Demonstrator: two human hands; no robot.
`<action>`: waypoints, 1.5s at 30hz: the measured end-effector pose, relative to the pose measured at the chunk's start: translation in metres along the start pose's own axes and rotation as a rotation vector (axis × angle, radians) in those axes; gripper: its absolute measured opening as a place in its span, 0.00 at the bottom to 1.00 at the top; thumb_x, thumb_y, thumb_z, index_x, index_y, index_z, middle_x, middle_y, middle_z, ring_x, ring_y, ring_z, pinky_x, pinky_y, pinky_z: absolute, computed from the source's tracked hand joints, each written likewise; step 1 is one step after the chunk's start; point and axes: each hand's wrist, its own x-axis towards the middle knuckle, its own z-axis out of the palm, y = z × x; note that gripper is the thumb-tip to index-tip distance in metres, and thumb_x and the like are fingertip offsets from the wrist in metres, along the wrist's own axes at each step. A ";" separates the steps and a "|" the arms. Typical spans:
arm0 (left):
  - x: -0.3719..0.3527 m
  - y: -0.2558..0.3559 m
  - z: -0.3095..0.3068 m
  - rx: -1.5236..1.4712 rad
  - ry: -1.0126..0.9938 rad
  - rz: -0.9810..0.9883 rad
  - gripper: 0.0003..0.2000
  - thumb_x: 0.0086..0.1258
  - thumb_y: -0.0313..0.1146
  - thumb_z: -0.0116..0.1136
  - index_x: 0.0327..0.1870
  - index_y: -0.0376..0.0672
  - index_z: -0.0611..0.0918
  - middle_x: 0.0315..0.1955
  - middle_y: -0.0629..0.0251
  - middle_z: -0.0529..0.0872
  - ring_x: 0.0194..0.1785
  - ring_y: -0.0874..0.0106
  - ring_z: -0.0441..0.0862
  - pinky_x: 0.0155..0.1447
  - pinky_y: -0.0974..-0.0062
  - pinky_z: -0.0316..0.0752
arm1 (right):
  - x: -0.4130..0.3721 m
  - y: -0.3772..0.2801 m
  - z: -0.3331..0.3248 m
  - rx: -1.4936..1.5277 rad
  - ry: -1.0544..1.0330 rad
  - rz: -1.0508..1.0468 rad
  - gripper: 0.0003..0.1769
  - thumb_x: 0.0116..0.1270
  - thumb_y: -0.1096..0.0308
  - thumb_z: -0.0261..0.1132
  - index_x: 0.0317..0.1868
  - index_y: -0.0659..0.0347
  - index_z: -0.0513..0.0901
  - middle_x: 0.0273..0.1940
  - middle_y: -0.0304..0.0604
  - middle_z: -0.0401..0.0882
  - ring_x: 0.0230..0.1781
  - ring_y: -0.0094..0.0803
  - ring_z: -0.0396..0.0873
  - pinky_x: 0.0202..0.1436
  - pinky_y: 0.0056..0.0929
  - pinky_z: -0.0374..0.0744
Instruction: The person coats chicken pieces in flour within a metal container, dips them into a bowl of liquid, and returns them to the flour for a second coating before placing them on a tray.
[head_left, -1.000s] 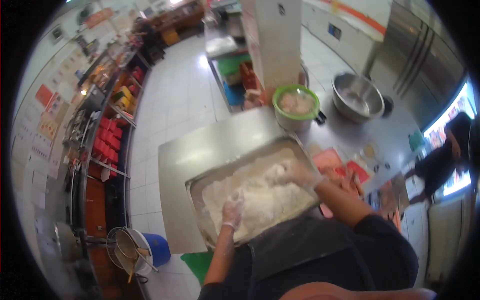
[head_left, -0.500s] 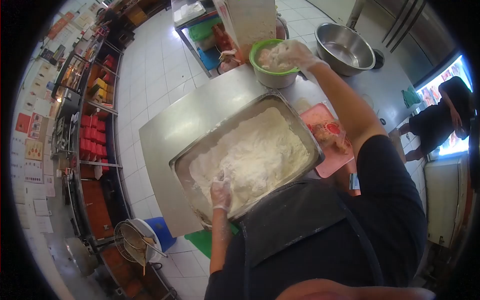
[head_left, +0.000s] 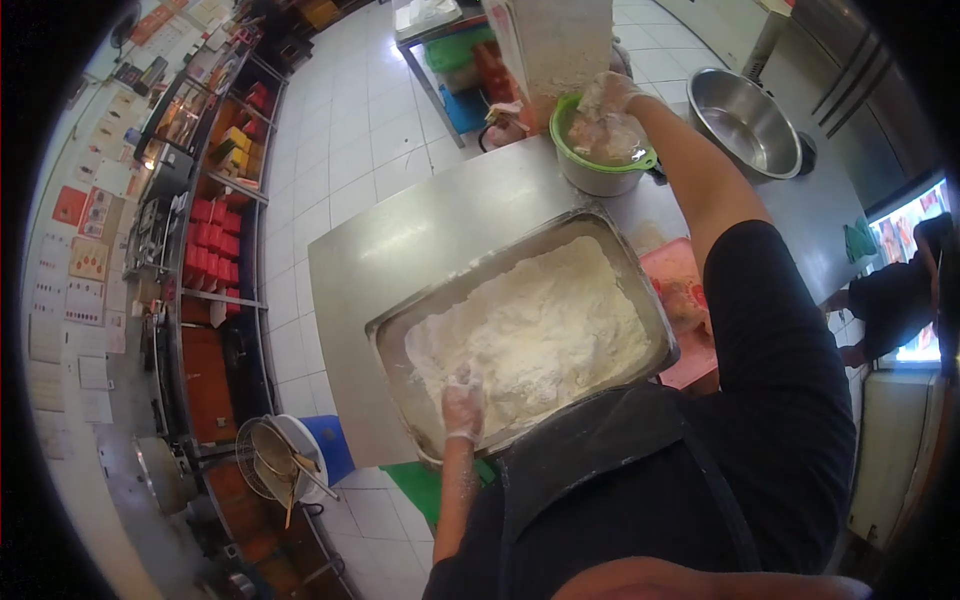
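Both hands as before: right hand [head_left: 608, 105] at bowl [head_left: 592, 176], left hand [head_left: 464, 405] in flour [head_left: 545, 330].

Left hand [head_left: 463, 405], 7 o'clock, and right hand [head_left: 607, 100], 1 o'clock: each in a thin, clear disposable glove [head_left: 466, 388], flour-dusted. Left forearm speckled with flour. Black short-sleeved shirt [head_left: 775, 310]. Dark grey apron [head_left: 590, 450] over the chest, 5 o'clock, with a narrow strap [head_left: 705, 475] on the right side.
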 end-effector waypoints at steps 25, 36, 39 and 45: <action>0.009 0.022 0.009 0.053 -0.022 0.063 0.20 0.74 0.44 0.56 0.53 0.34 0.82 0.43 0.57 0.89 0.49 0.68 0.85 0.57 0.72 0.74 | -0.030 0.005 -0.011 -0.028 -0.065 -0.047 0.15 0.61 0.56 0.65 0.39 0.56 0.90 0.40 0.50 0.88 0.42 0.45 0.85 0.46 0.41 0.82; 0.029 0.006 0.013 -0.118 -0.064 0.041 0.24 0.75 0.42 0.55 0.63 0.32 0.75 0.57 0.54 0.83 0.60 0.68 0.80 0.63 0.72 0.72 | -0.114 -0.109 -0.086 0.174 0.282 -0.201 0.17 0.63 0.65 0.57 0.52 0.54 0.83 0.41 0.48 0.80 0.42 0.45 0.79 0.49 0.46 0.77; 0.039 0.058 0.021 -0.409 -0.118 -0.097 0.22 0.78 0.42 0.51 0.62 0.33 0.77 0.60 0.57 0.80 0.63 0.68 0.77 0.63 0.70 0.73 | -0.181 -0.202 -0.102 0.485 0.414 -0.593 0.21 0.66 0.61 0.59 0.58 0.54 0.80 0.48 0.45 0.81 0.50 0.44 0.76 0.56 0.45 0.75; 0.074 0.048 0.096 0.690 -0.070 0.516 0.21 0.76 0.38 0.49 0.64 0.35 0.75 0.63 0.52 0.76 0.71 0.58 0.67 0.73 0.62 0.62 | -0.276 -0.378 -0.077 1.555 -0.020 -0.168 0.26 0.77 0.57 0.52 0.68 0.61 0.70 0.63 0.55 0.73 0.65 0.48 0.70 0.71 0.39 0.67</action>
